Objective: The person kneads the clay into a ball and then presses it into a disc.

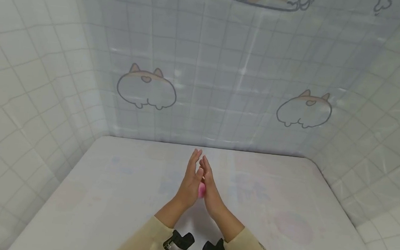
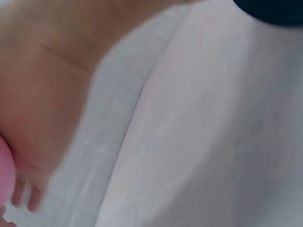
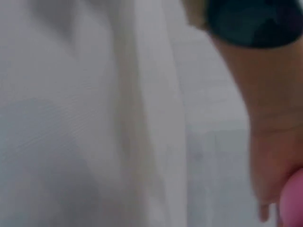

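A small, smooth pink lump (image 1: 202, 190), rounded and perhaps clay, sits between the two palms in the head view. My left hand (image 1: 191, 184) presses it from the left with fingers straight and pointing away. From the other side my right hand (image 1: 210, 189) presses with its fingers extended too. The fingertips of both hands lie close together. In the left wrist view the pink lump (image 2: 5, 172) shows at the left edge against the palm. The right wrist view has the pink lump (image 3: 292, 201) at its lower right, partly cut off.
Both hands are above a pale table (image 1: 114, 205) with faint coloured prints. A grid-patterned curtain (image 1: 226, 64) with dog drawings stands behind and at the sides. Dark wrist cameras (image 1: 183, 241) sit near the cream sleeves (image 1: 147, 239).
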Motion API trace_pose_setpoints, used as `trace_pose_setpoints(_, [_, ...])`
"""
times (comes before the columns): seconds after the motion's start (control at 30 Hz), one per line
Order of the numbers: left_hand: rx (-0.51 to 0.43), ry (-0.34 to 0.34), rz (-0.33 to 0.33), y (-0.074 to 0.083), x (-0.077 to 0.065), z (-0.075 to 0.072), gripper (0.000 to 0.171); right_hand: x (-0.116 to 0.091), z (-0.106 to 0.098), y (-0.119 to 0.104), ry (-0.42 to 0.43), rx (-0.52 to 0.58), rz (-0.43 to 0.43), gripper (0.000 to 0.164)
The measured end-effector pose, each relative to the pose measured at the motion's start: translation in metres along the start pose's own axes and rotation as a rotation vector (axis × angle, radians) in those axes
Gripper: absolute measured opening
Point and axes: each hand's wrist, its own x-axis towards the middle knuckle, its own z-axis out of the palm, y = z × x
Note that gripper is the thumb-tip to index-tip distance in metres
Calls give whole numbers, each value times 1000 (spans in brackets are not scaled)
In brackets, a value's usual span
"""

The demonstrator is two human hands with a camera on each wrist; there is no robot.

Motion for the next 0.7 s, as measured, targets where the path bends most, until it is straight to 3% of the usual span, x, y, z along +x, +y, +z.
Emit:
trace_pose_setpoints(0.2, [18, -44, -64, -5, -7, 2, 58, 0, -2, -14, 59, 51, -98, 69])
trace_pose_setpoints(0.37, [3, -96, -102, -6, -14, 6, 58, 7, -7, -17, 128, 83, -113, 65])
trace_pose_setpoints(0.53, [-56, -146, -63, -3, -17, 9, 59, 14, -12, -10, 174, 61, -84, 58])
trace_pose_setpoints(0.7, [-59, -157, -15, 4, -16, 9, 63, 18, -14, 1, 153, 56, -25, 55])
